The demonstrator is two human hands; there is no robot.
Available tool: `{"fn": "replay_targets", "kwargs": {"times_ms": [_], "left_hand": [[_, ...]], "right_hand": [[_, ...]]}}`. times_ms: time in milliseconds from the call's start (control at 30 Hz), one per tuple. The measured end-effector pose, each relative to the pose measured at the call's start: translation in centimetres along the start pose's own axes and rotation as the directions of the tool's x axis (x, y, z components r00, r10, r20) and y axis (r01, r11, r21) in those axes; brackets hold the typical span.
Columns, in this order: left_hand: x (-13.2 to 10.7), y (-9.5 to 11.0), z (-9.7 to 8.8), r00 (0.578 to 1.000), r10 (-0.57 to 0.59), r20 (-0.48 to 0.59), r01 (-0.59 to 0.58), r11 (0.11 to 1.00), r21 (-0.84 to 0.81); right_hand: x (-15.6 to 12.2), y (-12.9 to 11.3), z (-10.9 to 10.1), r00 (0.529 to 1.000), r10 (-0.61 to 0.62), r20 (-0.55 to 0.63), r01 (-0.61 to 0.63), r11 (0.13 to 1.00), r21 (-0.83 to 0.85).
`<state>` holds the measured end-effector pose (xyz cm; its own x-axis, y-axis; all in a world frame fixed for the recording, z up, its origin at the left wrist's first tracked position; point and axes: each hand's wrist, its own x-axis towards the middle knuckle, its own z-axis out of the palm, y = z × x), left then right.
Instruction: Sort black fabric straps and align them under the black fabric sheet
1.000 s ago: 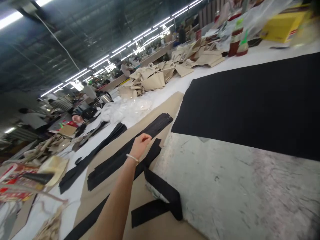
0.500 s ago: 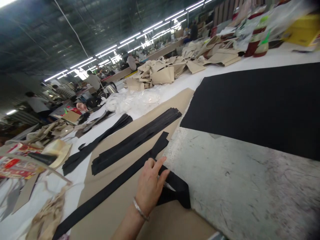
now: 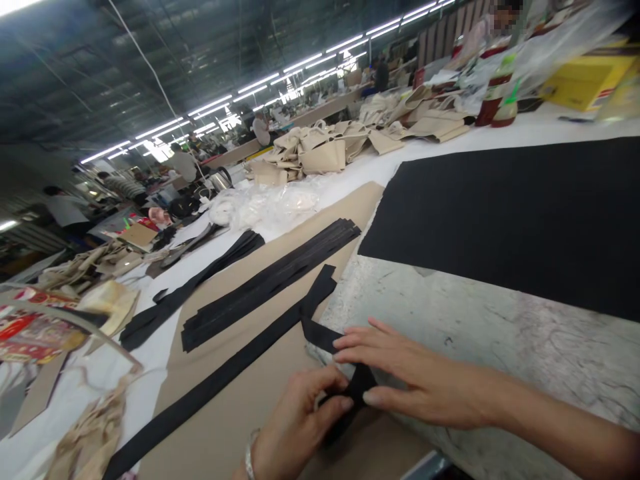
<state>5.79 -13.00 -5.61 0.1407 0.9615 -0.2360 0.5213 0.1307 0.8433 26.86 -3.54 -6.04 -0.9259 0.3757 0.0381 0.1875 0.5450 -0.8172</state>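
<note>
A black strip (image 3: 361, 387) of fabric or leather lies bent at the corner of a worn grey board (image 3: 480, 353). My left hand (image 3: 305, 417), with a bracelet at the wrist, pinches this strip between thumb and fingers. Coming from the right, my right hand (image 3: 415, 373) rests its outstretched fingertips on the strip, thumb spread apart and touching it lower down. Another long black strip (image 3: 220, 383) runs diagonally over the beige sheet (image 3: 240, 420), to the left of my hands. Beyond it lies a stack of black strips (image 3: 270, 283).
A large black sheet (image 3: 510, 220) covers the far part of the board. Further black strips (image 3: 195, 287) lie at left. Beige pieces (image 3: 320, 153) are heaped behind clear plastic bags (image 3: 270, 203). Bottles (image 3: 495, 93) and a yellow box (image 3: 583, 80) stand at back right. People work in the background.
My right hand has come in from the right onto the black strip. My left hand has moved down and slightly right and now pinches the strip, whose bend has been drawn in.
</note>
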Motion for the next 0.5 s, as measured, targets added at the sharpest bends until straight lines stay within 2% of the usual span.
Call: {"fn": "replay_targets", "kwargs": {"times_ms": [100, 233, 367, 433, 500], "left_hand": [[-0.6, 1.0, -1.5, 0.998, -0.062, 0.017, 0.063, 0.992, -0.108], [-1.3, 0.8, -3.5, 0.994, -0.091, 0.053, 0.099, 0.979, -0.177], [-1.1, -0.3, -5.0, 0.984, -0.135, 0.116, 0.16, 0.954, -0.253], [-0.4, -0.5, -5.4, 0.98, -0.141, 0.141, 0.173, 0.954, -0.246], [0.9, -0.6, -5.5, 0.983, -0.129, 0.133, 0.156, 0.964, -0.216]], "right_hand": [[1.9, -0.2, 0.5, 0.999, 0.004, 0.041, -0.009, 0.991, 0.136], [1.4, -0.1, 0.2, 0.982, 0.182, -0.045, -0.164, 0.949, 0.268], [-2.9, -0.9, -3.0, 0.946, 0.324, 0.004, -0.303, 0.881, 0.364], [-6.3, -0.9, -4.7, 0.917, 0.397, -0.03, -0.361, 0.862, 0.357], [-10.3, 0.1, -5.7, 0.859, 0.503, -0.098, -0.437, 0.817, 0.376]]}}
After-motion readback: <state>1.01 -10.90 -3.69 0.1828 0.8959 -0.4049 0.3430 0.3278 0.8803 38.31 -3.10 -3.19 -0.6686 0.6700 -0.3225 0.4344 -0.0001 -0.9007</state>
